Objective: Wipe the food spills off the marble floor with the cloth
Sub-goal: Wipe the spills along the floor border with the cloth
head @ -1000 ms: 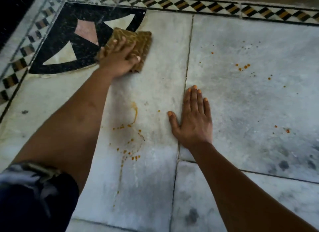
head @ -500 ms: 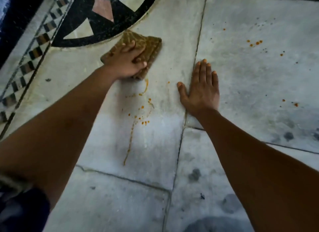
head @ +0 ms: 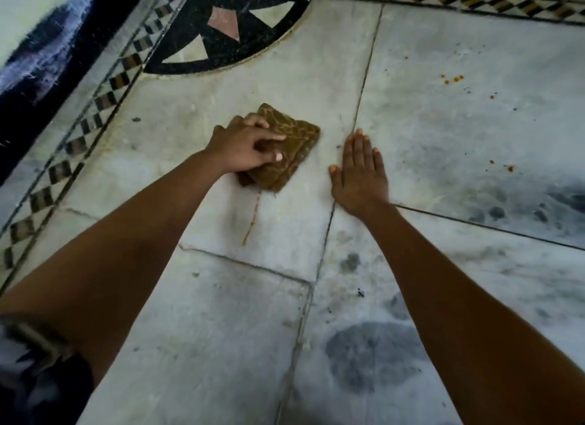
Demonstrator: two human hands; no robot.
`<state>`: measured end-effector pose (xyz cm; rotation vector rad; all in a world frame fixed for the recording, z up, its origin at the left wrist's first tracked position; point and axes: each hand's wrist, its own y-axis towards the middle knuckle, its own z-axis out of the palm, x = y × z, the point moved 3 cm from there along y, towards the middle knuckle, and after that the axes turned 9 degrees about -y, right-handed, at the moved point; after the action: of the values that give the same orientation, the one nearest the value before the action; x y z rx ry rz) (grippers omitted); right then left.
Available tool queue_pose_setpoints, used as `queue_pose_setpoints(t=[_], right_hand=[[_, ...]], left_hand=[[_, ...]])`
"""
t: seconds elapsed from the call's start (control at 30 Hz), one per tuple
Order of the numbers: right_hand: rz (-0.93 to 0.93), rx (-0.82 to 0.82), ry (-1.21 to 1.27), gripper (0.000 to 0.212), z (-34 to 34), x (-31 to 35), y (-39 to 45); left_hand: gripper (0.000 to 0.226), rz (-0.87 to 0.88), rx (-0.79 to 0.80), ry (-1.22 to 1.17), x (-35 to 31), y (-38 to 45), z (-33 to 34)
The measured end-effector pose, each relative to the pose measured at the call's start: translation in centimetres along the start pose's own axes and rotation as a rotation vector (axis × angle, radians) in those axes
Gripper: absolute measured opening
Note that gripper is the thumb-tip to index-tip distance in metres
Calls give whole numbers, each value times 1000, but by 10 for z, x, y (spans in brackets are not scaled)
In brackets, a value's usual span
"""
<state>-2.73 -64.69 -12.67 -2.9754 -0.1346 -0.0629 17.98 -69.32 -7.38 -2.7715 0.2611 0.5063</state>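
Observation:
My left hand presses a folded brown patterned cloth flat on the white marble floor, thumb and fingers spread over it. The cloth covers the upper part of an orange spill; a thin orange streak trails from under its near edge. My right hand lies flat and open on the floor just right of the cloth, across a tile joint. Small orange drops dot the far right tile, and a few more orange specks lie right of my right hand.
A black inlay with pink and cream triangles sits at the far left corner. A checkered border runs along the left and far edges. Dark grey smudges mark the near tiles. A dark blue cloth edge lies at the far left.
My left hand has dragged the cloth toward me from the black inlay onto the orange spill, covering most of the drops. My right hand stayed flat on the floor.

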Motion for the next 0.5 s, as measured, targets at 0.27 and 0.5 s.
queue_pose_setpoints(t=[0.27,0.5], right_hand=[[19,-71,-28,63,6,1,-9],[21,-84,-19,62,8,1,-9]], left_hand=[[54,-51,-98,64,-31,34,42],[61,98,-17,101,-4,-4,43]])
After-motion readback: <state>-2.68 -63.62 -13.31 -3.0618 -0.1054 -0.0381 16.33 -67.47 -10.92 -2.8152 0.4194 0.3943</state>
